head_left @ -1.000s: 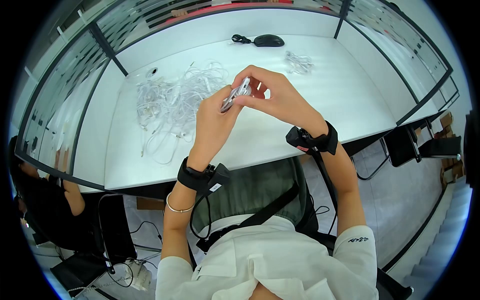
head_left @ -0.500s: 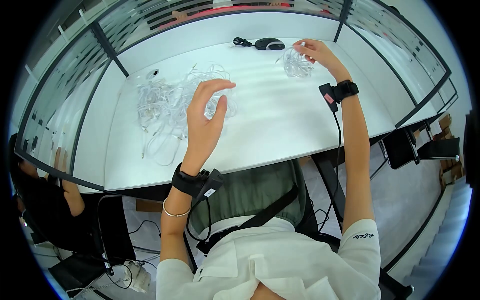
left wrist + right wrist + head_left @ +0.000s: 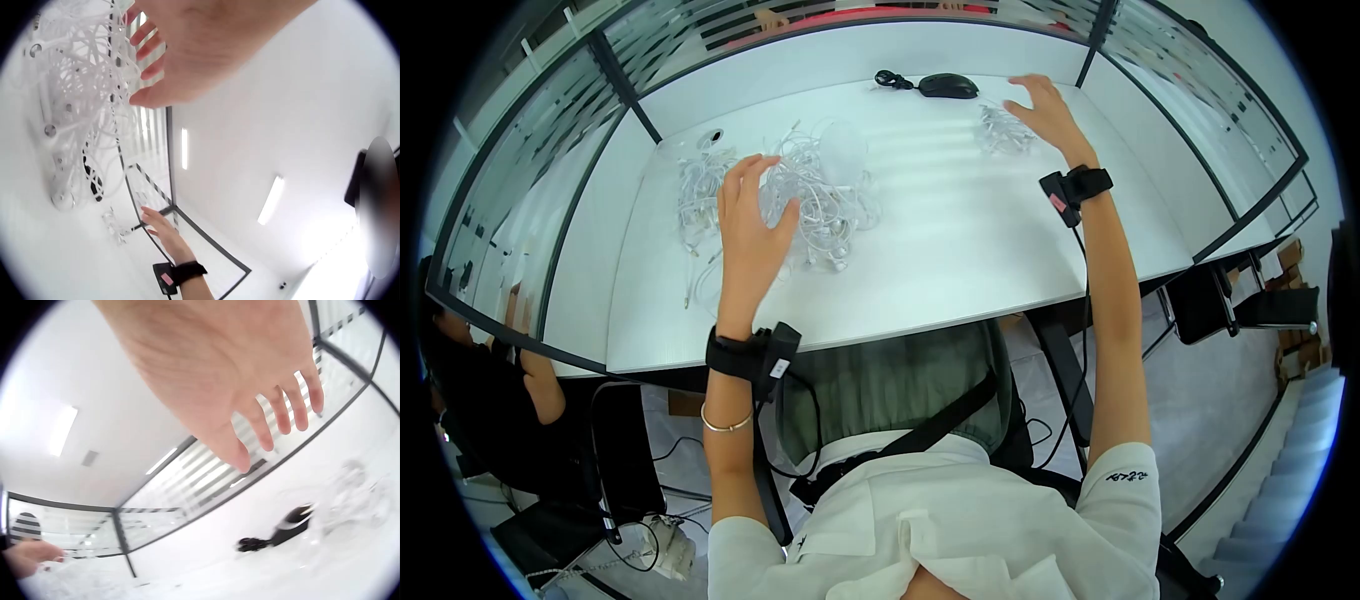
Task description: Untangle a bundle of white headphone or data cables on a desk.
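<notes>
A tangled pile of white wired earphones [image 3: 825,205] spreads over the left half of the white desk. My left hand [image 3: 750,225] is over this pile with its fingers parted and nothing held in them. In the left wrist view, round earbuds [image 3: 50,130] show among the cords beside that hand. Farther right lies a smaller bundle of white earphones [image 3: 1005,132]. Just above it is my right hand [image 3: 1050,118], thumb and fingers spread, holding nothing. The right wrist view shows the right palm [image 3: 219,369] and its parted fingers over the blurred bundle [image 3: 356,497].
A black mouse [image 3: 948,86] with its cord bundled lies at the back of the desk [image 3: 960,230]. Low white partitions topped with dark-framed glass [image 3: 1200,130] enclose the back and sides. A cable hole [image 3: 716,135] is at the back left. Another person [image 3: 500,410] sits at the left.
My right hand carried a wound earphone bundle from my left hand to the right and let go of it. My left hand moved left over the pile, where some cords shifted right.
</notes>
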The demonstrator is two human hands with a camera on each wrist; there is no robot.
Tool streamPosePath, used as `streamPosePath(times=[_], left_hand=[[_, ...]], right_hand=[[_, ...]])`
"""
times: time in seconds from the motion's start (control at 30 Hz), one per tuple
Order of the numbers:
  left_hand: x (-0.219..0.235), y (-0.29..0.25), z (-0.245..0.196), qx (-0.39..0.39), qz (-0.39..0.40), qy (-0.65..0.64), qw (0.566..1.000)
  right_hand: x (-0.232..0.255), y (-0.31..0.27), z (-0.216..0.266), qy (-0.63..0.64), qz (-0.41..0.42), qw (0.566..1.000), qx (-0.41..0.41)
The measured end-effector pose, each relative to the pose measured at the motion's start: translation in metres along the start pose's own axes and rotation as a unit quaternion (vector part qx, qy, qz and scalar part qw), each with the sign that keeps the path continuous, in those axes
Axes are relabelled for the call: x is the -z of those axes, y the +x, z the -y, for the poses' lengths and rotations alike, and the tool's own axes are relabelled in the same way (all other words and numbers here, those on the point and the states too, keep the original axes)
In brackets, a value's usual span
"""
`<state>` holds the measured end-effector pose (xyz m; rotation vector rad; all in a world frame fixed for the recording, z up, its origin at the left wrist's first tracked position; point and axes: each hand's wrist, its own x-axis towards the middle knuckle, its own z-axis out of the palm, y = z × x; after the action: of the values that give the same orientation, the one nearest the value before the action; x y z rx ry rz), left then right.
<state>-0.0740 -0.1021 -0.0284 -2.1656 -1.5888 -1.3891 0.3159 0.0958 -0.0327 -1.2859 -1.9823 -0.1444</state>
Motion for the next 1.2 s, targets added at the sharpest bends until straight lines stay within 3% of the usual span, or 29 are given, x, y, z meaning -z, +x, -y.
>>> streamPosePath(times=[0.07, 0.1, 0.13, 0.2, 0.3, 0.37, 0.4, 0.43, 0.5, 0.53, 0.63, 0.77, 0.8, 0.9, 0.97, 1.03, 1.1, 1.13, 1.2], left_hand=[[-0.005, 0.002, 0.015, -0.025, 0.009, 0.056, 0.998], [-0.008, 0.005, 0.021, -0.038, 0.014, 0.084, 0.996], [-0.010, 0.011, 0.025, -0.006, 0.059, 0.022, 0.998], [-0.014, 0.024, 0.033, 0.058, 0.150, -0.103, 0.982], [-0.021, 0.042, 0.037, 0.059, 0.156, -0.109, 0.980], [-0.027, 0.048, 0.046, 0.087, 0.163, -0.151, 0.971], [-0.029, 0.054, 0.052, 0.068, 0.158, -0.158, 0.972], [-0.030, 0.060, 0.053, 0.049, 0.153, -0.166, 0.973], [-0.028, 0.070, 0.053, 0.081, 0.154, -0.143, 0.974], [-0.027, 0.073, 0.050, 0.099, 0.154, -0.133, 0.974], [-0.026, 0.075, 0.042, 0.147, 0.194, -0.234, 0.941], [-0.035, 0.070, 0.044, 0.214, 0.182, -0.244, 0.928], [-0.042, 0.068, 0.058, 0.178, 0.166, -0.256, 0.936], [-0.040, 0.065, 0.069, 0.244, 0.162, -0.268, 0.918], [-0.043, 0.063, 0.078, 0.273, 0.134, -0.267, 0.915], [-0.041, 0.062, 0.078, 0.284, 0.114, -0.293, 0.906], [-0.041, 0.061, 0.068, 0.302, 0.099, -0.332, 0.888], [-0.041, 0.062, 0.068, 0.272, 0.116, -0.352, 0.888], [-0.042, 0.060, 0.065, 0.212, 0.123, -0.360, 0.900]], right_hand=[[0.007, 0.001, 0.062, 0.118, 0.042, 0.991, 0.037], [0.006, 0.001, 0.090, 0.179, 0.124, 0.975, 0.035], [0.014, 0.000, 0.125, 0.196, 0.233, 0.953, 0.008], [-0.012, -0.002, 0.154, 0.228, 0.347, 0.906, 0.082], [-0.049, -0.008, 0.195, 0.195, 0.381, 0.895, 0.128], [-0.062, -0.006, 0.207, 0.151, 0.365, 0.913, 0.102], [-0.073, -0.006, 0.204, 0.175, 0.296, 0.934, 0.099], [-0.072, -0.004, 0.202, 0.213, 0.298, 0.928, 0.067], [-0.062, 0.002, 0.191, 0.281, 0.298, 0.912, 0.007], [-0.054, 0.002, 0.189, 0.267, 0.272, 0.924, -0.018], [-0.053, -0.002, 0.176, 0.177, 0.122, 0.976, 0.028], [-0.039, -0.005, 0.172, 0.171, 0.091, 0.981, -0.001], [-0.046, -0.004, 0.162, 0.201, 0.073, 0.977, -0.001], [-0.054, -0.001, 0.147, 0.266, 0.058, 0.962, -0.029], [-0.057, -0.001, 0.137, 0.353, 0.123, 0.927, -0.033], [-0.066, -0.007, 0.141, 0.286, 0.046, 0.956, 0.043], [-0.062, -0.007, 0.150, 0.286, -0.008, 0.955, 0.075], [-0.057, -0.006, 0.158, 0.286, -0.034, 0.953, 0.090], [-0.055, -0.002, 0.166, 0.354, 0.081, 0.929, 0.065]])
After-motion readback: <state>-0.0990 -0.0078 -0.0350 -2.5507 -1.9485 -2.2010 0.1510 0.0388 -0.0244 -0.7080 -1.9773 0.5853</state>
